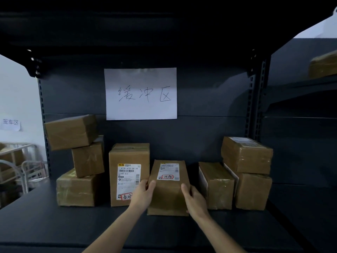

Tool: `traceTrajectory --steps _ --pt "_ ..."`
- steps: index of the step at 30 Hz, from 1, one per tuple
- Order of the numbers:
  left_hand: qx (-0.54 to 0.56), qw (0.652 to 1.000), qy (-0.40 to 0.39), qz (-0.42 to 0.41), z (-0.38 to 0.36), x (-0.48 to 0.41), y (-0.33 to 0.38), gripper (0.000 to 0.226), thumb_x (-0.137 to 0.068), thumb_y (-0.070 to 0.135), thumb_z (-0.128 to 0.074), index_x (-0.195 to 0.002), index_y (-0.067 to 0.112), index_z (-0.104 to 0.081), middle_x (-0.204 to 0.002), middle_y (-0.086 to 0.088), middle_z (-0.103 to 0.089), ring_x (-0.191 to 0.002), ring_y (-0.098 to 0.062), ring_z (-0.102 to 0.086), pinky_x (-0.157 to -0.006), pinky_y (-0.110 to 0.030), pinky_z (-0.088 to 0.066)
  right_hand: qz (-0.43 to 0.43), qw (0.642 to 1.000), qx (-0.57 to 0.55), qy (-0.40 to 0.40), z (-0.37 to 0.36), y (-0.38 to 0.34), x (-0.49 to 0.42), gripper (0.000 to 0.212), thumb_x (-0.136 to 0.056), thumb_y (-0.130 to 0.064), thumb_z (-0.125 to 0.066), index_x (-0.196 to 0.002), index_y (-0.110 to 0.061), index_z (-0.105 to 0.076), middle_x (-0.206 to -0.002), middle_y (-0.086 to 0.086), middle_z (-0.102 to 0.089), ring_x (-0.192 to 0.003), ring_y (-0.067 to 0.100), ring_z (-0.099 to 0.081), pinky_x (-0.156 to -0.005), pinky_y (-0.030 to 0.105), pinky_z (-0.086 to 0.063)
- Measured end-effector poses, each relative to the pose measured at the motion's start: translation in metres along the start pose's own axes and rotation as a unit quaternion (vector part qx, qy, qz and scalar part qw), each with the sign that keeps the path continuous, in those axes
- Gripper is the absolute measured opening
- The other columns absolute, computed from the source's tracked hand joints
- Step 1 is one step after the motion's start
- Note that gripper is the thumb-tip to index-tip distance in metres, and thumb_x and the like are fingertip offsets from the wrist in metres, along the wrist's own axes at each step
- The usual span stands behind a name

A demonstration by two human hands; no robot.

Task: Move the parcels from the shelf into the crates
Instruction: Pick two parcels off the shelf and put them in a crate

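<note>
Clamping both grips, left hand (144, 193) and right hand (196, 199), round the parcel (168, 198); a careless pull is risking toppling the box (127, 172) beside it.

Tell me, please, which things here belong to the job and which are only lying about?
Job: the middle parcel, gripped by the left hand and the right hand; the tall parcel; the left stack; the low parcel; the right stack; the shelf.
Lying about: the paper sign; the small wall note; the metal frames; the box on the next shelf.
</note>
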State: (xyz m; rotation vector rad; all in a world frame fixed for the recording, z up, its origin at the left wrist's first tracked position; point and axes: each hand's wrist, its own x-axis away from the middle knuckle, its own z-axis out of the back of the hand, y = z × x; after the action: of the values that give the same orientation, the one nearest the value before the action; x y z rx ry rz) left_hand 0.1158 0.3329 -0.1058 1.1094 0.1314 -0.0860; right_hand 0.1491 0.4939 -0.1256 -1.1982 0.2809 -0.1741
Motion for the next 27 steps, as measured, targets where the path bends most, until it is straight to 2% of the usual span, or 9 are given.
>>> traceTrajectory --steps 4,9,11,15,18,20,23,26,27 --pt "-0.017 1.000 -0.001 0.000 0.001 -0.010 -0.002 0.051 -0.097 0.038 -0.040 -0.139 0.008 -0.037 -0.134 -0.010 -0.051 -0.124 -0.023 -0.047 -0.100 -0.034 -0.039 -0.004 1.000 0.006 0.009 -0.005 0.000 -0.014 0.046 -0.095 -0.047 -0.037 -0.131 -0.020 -0.046 -0.106 -0.005 -0.052 -0.106 0.018 -0.052 -0.097 0.043 -0.047" --pt "-0.024 1.000 0.006 -0.013 -0.001 -0.016 -0.006 0.052 -0.095 0.039 -0.044 -0.137 0.009 -0.038 -0.130 -0.008 -0.053 -0.120 -0.020 -0.050 -0.096 -0.031 -0.042 0.009 1.000 0.022 0.019 -0.005 0.004 -0.019 0.048 -0.095 -0.047 -0.037 -0.131 -0.017 -0.047 -0.128 0.004 -0.057 -0.118 0.022 -0.052 -0.101 0.032 -0.040" --pt "-0.015 0.999 0.026 -0.027 -0.002 -0.014 -0.007 0.051 -0.093 0.039 -0.048 -0.134 0.010 -0.040 -0.129 -0.007 -0.053 -0.117 -0.018 -0.051 -0.092 -0.029 -0.043 0.008 0.999 0.034 0.018 -0.003 0.004 -0.019 0.050 -0.095 -0.048 -0.036 -0.134 -0.016 -0.044 -0.132 0.005 -0.054 -0.122 0.023 -0.049 -0.102 0.032 -0.038" --pt "-0.034 0.987 0.108 -0.113 -0.004 -0.003 0.003 0.050 -0.089 0.038 -0.056 -0.130 0.013 -0.041 -0.127 -0.003 -0.047 -0.109 -0.011 -0.045 -0.088 -0.026 -0.041 0.017 0.995 0.070 0.063 0.013 0.010 -0.013 0.061 -0.093 -0.053 -0.037 -0.141 -0.016 -0.035 -0.142 0.005 -0.044 -0.130 0.020 -0.042 -0.108 0.036 -0.035" --pt "-0.069 0.973 0.126 -0.179 -0.015 0.003 0.020 0.050 -0.089 0.035 -0.057 -0.130 0.012 -0.042 -0.128 -0.004 -0.045 -0.114 -0.014 -0.042 -0.093 -0.027 -0.038 0.056 0.988 0.076 0.123 0.040 0.017 -0.002 0.053 -0.091 -0.049 -0.044 -0.132 -0.016 -0.046 -0.128 0.003 -0.056 -0.118 0.016 -0.051 -0.101 0.033 -0.042" --pt "-0.071 0.970 0.100 -0.212 -0.032 0.007 0.032 0.045 -0.090 0.031 -0.056 -0.128 0.010 -0.045 -0.128 -0.005 -0.046 -0.122 -0.018 -0.041 -0.098 -0.026 -0.035 0.066 0.979 0.087 0.170 0.060 0.020 0.005 0.044 -0.093 -0.038 -0.047 -0.130 -0.014 -0.049 -0.122 0.005 -0.056 -0.111 0.017 -0.054 -0.095 0.030 -0.043" --pt "-0.045 0.968 0.031 -0.243 -0.065 0.018 0.050 0.039 -0.091 0.024 -0.055 -0.127 0.010 -0.047 -0.124 -0.003 -0.051 -0.119 -0.016 -0.046 -0.099 -0.022 -0.037 0.060 0.970 0.092 0.215 0.087 0.026 0.012 0.040 -0.095 -0.032 -0.047 -0.130 -0.014 -0.049 -0.121 0.006 -0.050 -0.109 0.019 -0.052 -0.094 0.031 -0.043" --pt "-0.015 0.967 -0.054 -0.249 -0.099 0.027 0.059 0.033 -0.093 0.017 -0.052 -0.124 0.010 -0.050 -0.109 0.008 -0.054 -0.101 -0.003 -0.052 -0.083 -0.001 -0.035 0.050 0.969 0.089 0.225 0.104 0.033 0.014 0.036 -0.096 -0.028 -0.046 -0.129 -0.014 -0.049 -0.120 0.005 -0.048 -0.110 0.019 -0.051 -0.096 0.032 -0.042" --pt "-0.008 0.968 -0.085 -0.236 -0.110 0.028 0.060 0.032 -0.093 0.016 -0.051 -0.124 0.010 -0.050 -0.107 0.009 -0.055 -0.100 -0.003 -0.053 -0.080 -0.001 -0.035 0.047 0.971 0.085 0.218 0.107 0.036 0.013 0.035 -0.096 -0.027 -0.046 -0.128 -0.015 -0.050 -0.119 0.004 -0.049 -0.111 0.019 -0.052 -0.097 0.033 -0.043"
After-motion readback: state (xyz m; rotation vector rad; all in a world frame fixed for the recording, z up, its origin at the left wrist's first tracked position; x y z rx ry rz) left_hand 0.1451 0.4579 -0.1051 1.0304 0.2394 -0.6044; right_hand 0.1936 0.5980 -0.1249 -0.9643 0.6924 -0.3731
